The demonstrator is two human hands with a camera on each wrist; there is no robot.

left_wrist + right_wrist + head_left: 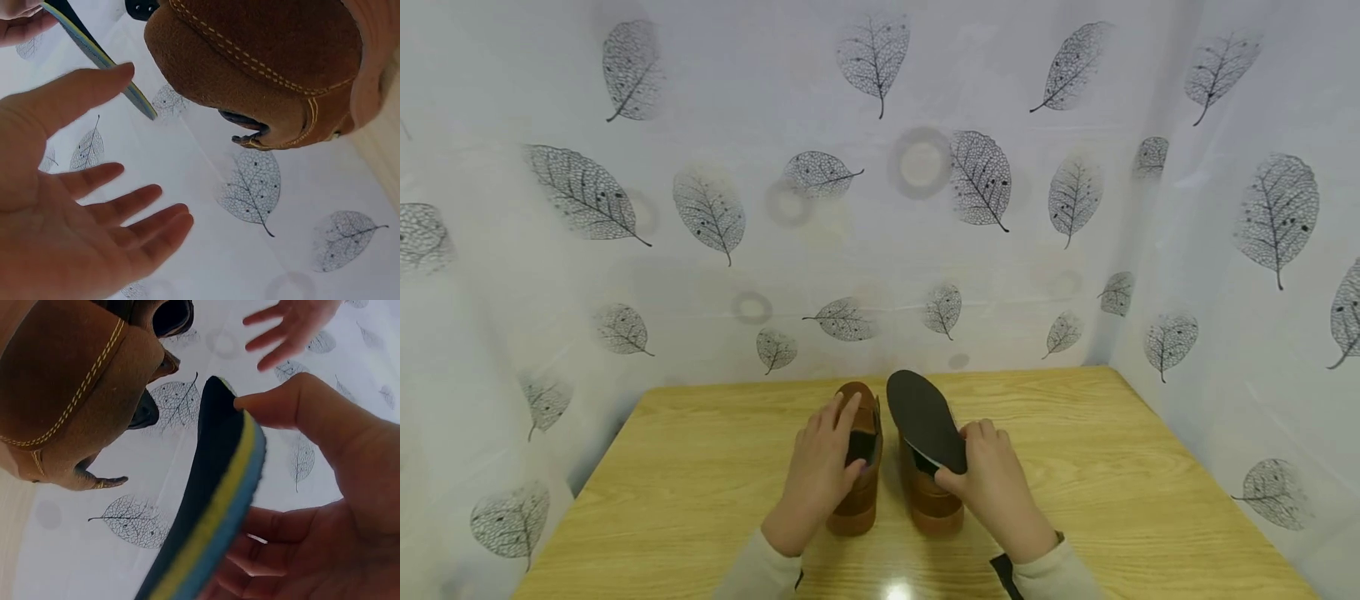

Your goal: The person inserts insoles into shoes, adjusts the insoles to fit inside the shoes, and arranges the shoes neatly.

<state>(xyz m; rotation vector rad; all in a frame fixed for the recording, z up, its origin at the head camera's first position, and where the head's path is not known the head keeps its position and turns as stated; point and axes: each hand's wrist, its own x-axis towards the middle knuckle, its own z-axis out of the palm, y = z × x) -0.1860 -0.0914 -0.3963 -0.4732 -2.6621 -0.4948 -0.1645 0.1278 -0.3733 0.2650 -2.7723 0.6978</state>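
Two brown leather shoes with pale stitching stand side by side on the table, heels toward me: a left shoe (853,510) and a right shoe (937,508). Above the right shoe's opening, my right hand (998,477) holds a dark insole (927,421) by its near end, thumb on one face and fingers on the other. A yellow and blue layered edge of the insole (215,528) shows in the right wrist view. My left hand (820,468) hovers over the left shoe, fingers spread and nothing in its grasp; in the left wrist view its palm faces the shoe.
The wooden table (700,483) carries both shoes near its middle. A white curtain (880,250) printed with dark leaves hangs behind the table's far edge and along both sides. A dark strap (1004,575) shows at the right sleeve.
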